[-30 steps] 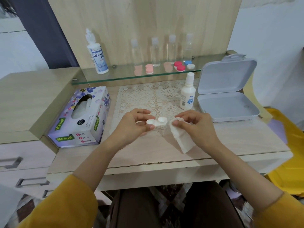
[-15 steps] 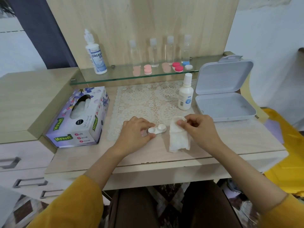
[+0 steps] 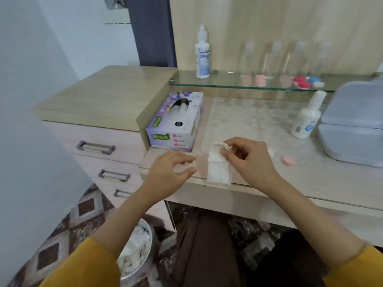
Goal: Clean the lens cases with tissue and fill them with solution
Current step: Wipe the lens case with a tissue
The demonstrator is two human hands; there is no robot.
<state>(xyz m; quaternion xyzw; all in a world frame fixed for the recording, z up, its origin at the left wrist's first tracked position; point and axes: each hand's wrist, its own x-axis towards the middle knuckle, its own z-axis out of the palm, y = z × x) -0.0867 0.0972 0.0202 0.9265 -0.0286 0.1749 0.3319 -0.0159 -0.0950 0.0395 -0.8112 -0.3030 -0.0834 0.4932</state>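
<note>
Two hands work at the front edge of the counter (image 3: 321, 175). The right hand (image 3: 250, 160) pinches the top of one crumpled white tissue (image 3: 218, 166) between thumb and fingertips, and the sheet hangs down to the counter's edge. The left hand (image 3: 170, 170) hovers just beside the tissue with its thumb and forefinger curved and apart, and nothing shows between them.

One pink lens case piece (image 3: 289, 160) lies on the counter to the right of the right hand. A pale shape just behind that hand's knuckles is too blurred to name.

Two solution bottles stand upright: a small one (image 3: 305, 119) on the counter beside one open grey box (image 3: 352, 141), and a tall one (image 3: 203, 52) on the glass shelf (image 3: 223, 78). The shelf also carries four clear little bottles (image 3: 274, 59) in a row and a line of small lens cases (image 3: 301, 82) — pink, red, blue and white — too smeared to count.

One tissue box (image 3: 174, 125) sits at the counter's left end, next to one lace mat (image 3: 248, 119). Three drawer handles (image 3: 95, 147) show at the left. On the floor, one bin (image 3: 136, 249) holds white tissue wads.
</note>
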